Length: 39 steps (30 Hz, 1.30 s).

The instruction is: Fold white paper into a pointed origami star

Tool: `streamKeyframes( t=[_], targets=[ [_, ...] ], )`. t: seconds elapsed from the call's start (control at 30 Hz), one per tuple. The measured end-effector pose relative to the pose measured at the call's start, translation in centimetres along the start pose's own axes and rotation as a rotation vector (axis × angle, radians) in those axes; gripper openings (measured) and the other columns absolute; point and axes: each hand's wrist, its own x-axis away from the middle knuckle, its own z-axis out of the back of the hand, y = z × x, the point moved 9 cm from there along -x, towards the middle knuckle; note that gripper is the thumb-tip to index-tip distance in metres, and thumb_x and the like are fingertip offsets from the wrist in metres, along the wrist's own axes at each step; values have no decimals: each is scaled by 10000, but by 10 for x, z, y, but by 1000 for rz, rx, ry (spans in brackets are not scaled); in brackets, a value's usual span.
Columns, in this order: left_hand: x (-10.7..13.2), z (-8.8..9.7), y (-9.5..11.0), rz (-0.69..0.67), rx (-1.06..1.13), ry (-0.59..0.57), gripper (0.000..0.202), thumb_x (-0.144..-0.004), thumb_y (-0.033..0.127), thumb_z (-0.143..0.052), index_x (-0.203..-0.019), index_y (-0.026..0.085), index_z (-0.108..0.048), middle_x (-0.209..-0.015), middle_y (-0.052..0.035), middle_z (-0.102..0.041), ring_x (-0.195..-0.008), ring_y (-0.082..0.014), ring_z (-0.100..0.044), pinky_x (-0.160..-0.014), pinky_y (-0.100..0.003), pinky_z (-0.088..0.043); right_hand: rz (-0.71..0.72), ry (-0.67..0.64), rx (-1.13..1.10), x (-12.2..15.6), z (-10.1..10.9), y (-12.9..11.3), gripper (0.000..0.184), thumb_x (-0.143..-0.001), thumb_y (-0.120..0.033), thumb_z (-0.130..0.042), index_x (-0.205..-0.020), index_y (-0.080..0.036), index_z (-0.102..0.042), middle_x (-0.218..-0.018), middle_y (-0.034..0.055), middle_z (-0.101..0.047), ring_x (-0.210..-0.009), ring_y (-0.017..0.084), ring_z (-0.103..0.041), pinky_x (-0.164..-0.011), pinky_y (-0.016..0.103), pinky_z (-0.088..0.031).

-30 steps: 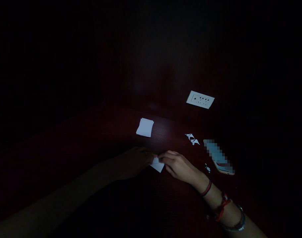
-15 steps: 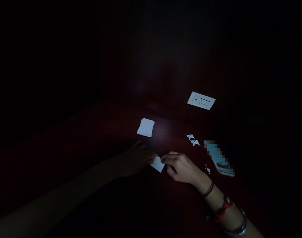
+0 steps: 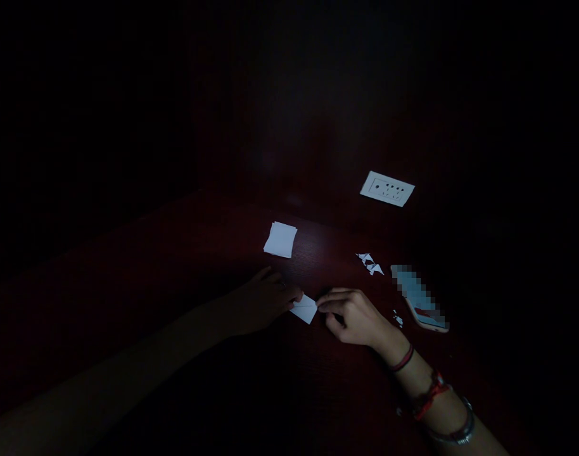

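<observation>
White sheet, paper stack beyond, phone

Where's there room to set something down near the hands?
Bare tabletop shows between the paper stack and the white paper pieces. The small white sheet takes up the gap between left hand and right hand. To its right, it's crowded: those pieces, paper scraps and the smartphone sit close together. Far left is too dark to judge.
</observation>
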Motion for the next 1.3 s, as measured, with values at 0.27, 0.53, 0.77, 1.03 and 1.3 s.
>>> streamKeyframes(
  t=[0.27,0.53,0.77,1.03,1.3],
  targets=[
    [1,-2,0,-76,12,-93,437,-785,90,-383,-1179,276,-348,-1061,10,-536,-920,-170,-447,-866,-337,-229,20,25,12,-1,3,-1,192,-723,-114,-428,-772,-152,-610,-814,51,-626,-779,149,-553,-713,269,-433],
    [1,-2,-5,-68,111,-61,399,-795,61,-368,-1147,249,-394,-1004,-2,-532,-907,-157,-443,-828,-298,-289,19,-8,-45,2,-3,2,212,-700,-80,-436,-821,-148,-596,-840,33,-608,-791,144,-530,-747,268,-419],
    [0,-5,-5,-61,64,-49,398,-821,102,-361,-1201,221,-348,-1073,-17,-516,-952,-162,-440,-848,-312,-311,11,-46,-21,2,-6,1,212,-718,-95,-422,-831,-141,-595,-845,49,-600,-805,154,-524,-742,286,-420],
    [-2,27,0,-76,-232,218,424,-797,143,-438,-1201,255,-373,-1327,-35,-253,-1189,-254,-227,-965,-470,-161,-1,-72,-18,2,-7,2,211,-722,-109,-435,-862,-136,-590,-861,55,-594,-831,158,-515,-756,284,-423],
    [-3,6,-1,-74,-55,118,277,-833,272,-418,-1095,217,-487,-1174,-34,-458,-1105,-213,-361,-934,-381,-275,-2,-78,-14,0,-6,1,207,-733,-116,-420,-854,-144,-586,-845,59,-592,-822,163,-515,-738,292,-428]
  ],
)
